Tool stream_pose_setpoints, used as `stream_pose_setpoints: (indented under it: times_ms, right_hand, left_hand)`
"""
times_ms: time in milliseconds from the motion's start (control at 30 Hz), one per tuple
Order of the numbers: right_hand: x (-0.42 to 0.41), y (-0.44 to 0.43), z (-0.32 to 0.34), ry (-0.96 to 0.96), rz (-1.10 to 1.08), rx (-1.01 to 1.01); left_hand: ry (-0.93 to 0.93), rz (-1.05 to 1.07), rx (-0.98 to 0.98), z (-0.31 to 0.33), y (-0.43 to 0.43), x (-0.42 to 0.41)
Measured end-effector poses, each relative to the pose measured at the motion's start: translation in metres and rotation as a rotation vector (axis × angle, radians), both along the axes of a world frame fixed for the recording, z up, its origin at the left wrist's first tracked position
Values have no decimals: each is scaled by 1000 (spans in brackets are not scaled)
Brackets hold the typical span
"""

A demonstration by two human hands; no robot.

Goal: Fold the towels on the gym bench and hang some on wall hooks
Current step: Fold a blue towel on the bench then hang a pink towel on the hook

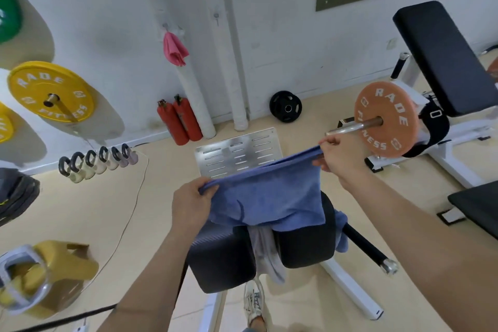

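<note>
Holding towel (269, 197) stretched above near table (223, 256) with left hand (188, 202) and right hand (339, 159), apart, each clamped on a top corner; soft, light, limp, probably best gripped at corners.

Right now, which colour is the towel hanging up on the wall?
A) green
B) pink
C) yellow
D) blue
B: the pink towel hangs from a wall hook, while the blue towel is held up over the bench by the left hand and the right hand.
</note>
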State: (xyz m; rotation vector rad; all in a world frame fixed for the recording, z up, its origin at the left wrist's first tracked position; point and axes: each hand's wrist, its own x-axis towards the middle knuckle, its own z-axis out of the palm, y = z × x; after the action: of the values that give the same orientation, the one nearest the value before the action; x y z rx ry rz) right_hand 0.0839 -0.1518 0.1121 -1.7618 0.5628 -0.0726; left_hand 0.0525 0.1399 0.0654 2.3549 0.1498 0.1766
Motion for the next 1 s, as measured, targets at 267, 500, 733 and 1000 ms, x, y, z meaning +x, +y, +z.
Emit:
stream_pose_setpoints:
  times_ms: [267,500,733,1000]
  right_hand:
    - [66,26,62,-288,32,-10]
    - [47,26,-9,-215,184,-293]
    - [-29,31,-136,391,423,-650]
    - [-43,96,-151,296,878,-1019]
  left_hand:
    - [-372,162,-104,76,8,79]
    - [-467,114,103,23,29,34]
    - [278,141,82,-137,30,-49]
    - [313,406,-192,-159,34,-65]
